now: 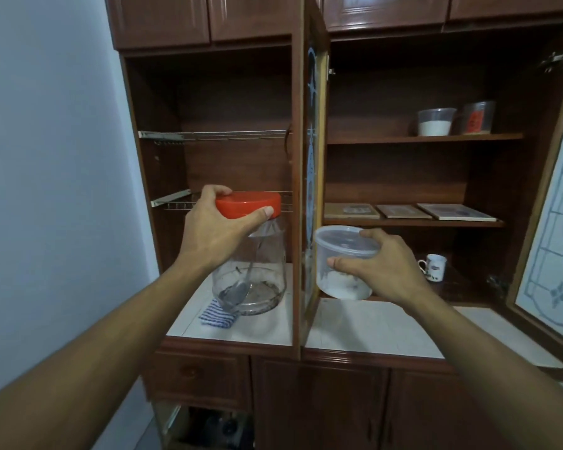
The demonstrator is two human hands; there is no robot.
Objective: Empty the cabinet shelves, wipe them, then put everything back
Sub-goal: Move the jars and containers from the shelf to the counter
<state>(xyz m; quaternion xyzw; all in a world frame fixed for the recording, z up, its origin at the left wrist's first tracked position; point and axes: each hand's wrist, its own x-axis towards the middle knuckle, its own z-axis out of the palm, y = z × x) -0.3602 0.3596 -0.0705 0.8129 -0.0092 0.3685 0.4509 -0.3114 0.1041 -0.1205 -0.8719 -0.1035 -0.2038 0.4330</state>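
Partly, the clear jar [251,277] hides a striped cloth [216,315] on the white countertop [355,329]; whether the jar's base rests there is unclear. The left hand [215,228] grips its red lid [247,204], and a spoon [238,289] leans inside. The right hand [381,267] clasps a lidded plastic tub [342,264] in front of the cabinet's lowest shelf. The red label [475,121] on 1 upper-shelf container is unreadable, as is the print on the cup [433,267].

Person's showing two bare arms: L forearm [95,336] and R forearm [488,352] are both running uncovered as far as I'm seeing (wrists incl.). L hand [210,230] & R hand [382,271] are going bare too, thumbnails looking short.
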